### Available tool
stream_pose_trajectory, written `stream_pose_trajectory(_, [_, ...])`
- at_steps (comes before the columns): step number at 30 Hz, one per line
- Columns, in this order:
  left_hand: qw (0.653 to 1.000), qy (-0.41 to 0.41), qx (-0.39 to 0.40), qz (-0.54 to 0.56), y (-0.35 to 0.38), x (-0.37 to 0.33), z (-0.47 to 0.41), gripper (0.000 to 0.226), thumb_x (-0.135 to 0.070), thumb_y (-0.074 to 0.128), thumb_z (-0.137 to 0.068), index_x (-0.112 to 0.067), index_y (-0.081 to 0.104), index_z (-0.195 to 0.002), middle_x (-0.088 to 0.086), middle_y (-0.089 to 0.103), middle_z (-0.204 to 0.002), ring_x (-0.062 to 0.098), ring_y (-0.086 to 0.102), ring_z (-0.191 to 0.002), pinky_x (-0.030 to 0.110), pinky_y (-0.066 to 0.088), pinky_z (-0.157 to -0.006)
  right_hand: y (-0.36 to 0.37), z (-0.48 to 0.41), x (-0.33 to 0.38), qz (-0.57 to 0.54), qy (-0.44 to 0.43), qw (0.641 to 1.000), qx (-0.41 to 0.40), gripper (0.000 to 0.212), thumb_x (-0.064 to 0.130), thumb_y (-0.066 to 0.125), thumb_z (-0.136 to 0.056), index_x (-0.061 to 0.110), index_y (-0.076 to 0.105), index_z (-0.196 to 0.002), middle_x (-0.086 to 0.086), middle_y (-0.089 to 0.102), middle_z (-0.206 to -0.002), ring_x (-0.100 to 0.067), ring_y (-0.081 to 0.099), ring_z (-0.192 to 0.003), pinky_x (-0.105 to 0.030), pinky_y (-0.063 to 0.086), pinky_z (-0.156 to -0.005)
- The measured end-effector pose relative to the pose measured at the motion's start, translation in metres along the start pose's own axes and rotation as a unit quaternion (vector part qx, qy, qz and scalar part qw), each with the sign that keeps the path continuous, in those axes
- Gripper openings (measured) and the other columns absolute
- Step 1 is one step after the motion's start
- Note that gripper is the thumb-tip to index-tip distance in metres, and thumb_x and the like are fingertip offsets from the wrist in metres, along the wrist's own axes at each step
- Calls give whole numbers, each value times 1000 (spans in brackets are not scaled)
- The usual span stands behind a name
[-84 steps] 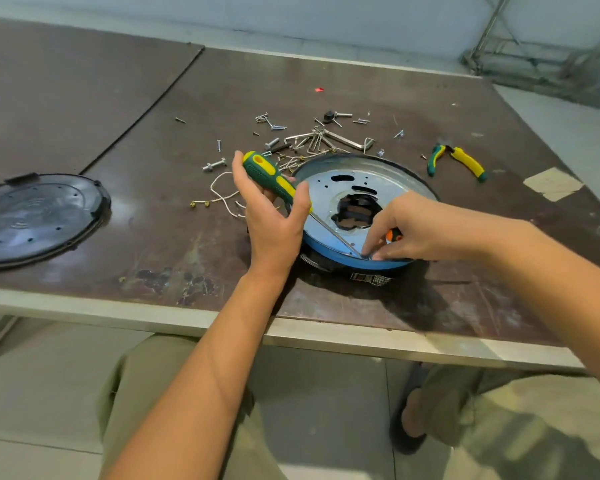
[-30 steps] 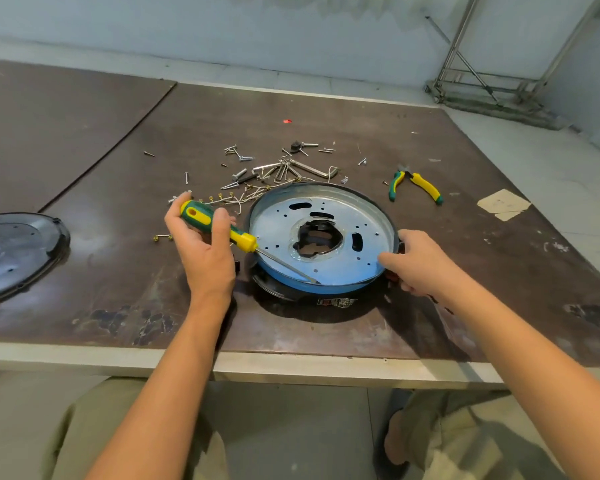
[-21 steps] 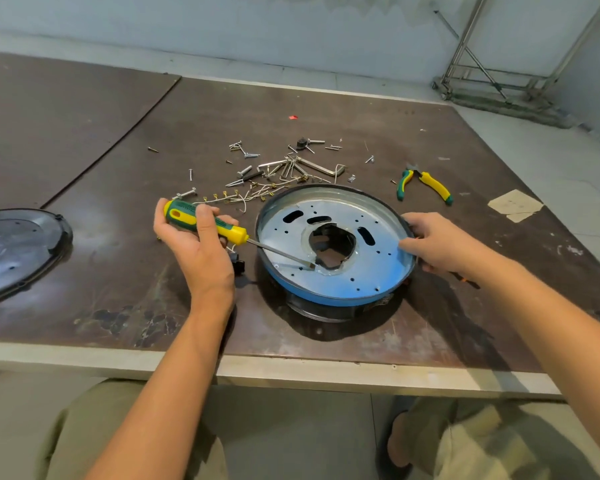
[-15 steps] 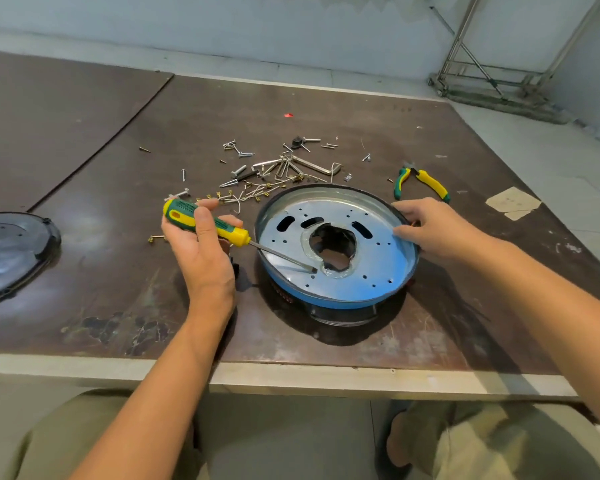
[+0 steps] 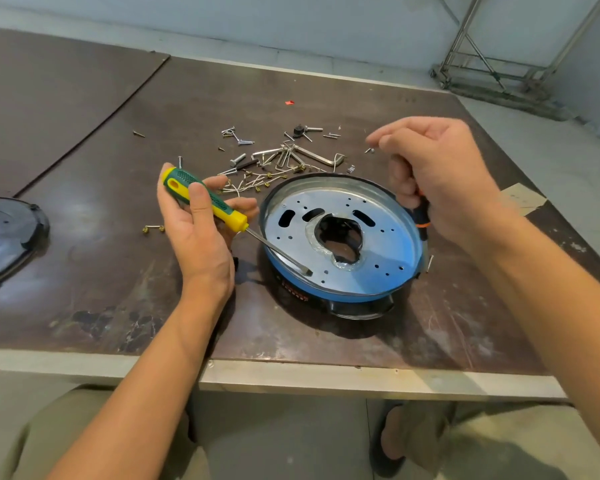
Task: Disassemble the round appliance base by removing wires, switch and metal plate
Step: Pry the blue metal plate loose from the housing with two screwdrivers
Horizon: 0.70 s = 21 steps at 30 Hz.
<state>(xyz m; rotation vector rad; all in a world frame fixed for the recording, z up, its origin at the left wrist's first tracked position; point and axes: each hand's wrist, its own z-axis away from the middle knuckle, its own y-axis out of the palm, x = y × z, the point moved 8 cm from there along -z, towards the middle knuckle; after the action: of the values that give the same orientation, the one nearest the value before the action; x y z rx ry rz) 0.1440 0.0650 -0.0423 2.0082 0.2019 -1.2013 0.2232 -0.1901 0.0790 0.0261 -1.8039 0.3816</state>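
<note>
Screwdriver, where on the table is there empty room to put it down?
Bare table lies between the black lid and the left hand holding the screwdriver, and in the strip from the round base to the near edge. Beyond the base, loose screws, hex keys and wires crowd the top.

Both forearms are bare, running from the lower corners of the frame to the left hand and right hand. Olive-khaki trousers cover the knees along the bottom edge. At lower right, one foot sits in dark open footwear.
</note>
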Motion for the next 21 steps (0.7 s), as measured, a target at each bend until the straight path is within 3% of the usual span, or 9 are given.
stream_pose_trajectory(6, [1000,-8,1,22,3,4,-4,49,-26,37,-109,-8,21,-152,10,64,-116,21,61,-63,37,56,-61,45,15,-10,-203,-1,979,31,24,-8,45,-99,8,63,-101,1,47,-61,-18,43,-59,-28,41,-55])
stream_pose_trajectory(10, [999,-3,30,24,16,2,-12,51,-24,35,-110,-2,17,-152,12,62,-120,20,56,-61,34,51,-55,62,27,-26,-315,-6,947,59,21,-5,45,-95,5,59,-105,-1,48,-66,-18,45,-66,-30,42,-60])
stream_pose_trajectory(15, [996,17,92,4,36,-5,-17,54,-23,34,-110,0,11,-153,16,54,-113,22,53,-61,34,50,-52,66,35,-32,-329,-35,940,84,20,-1,45,-92,6,60,-103,-1,51,-67,-19,45,-66,-30,44,-62])
stream_pose_trajectory(21, [994,4,113,6,43,-4,-20,54,-22,33,-110,-5,8,-155,8,57,-104,21,53,-60,34,49,-52,62,35,-32,-321,-76,939,99,22,-2,42,-96,7,60,-105,-1,54,-71,-20,47,-68,-32,45,-66])
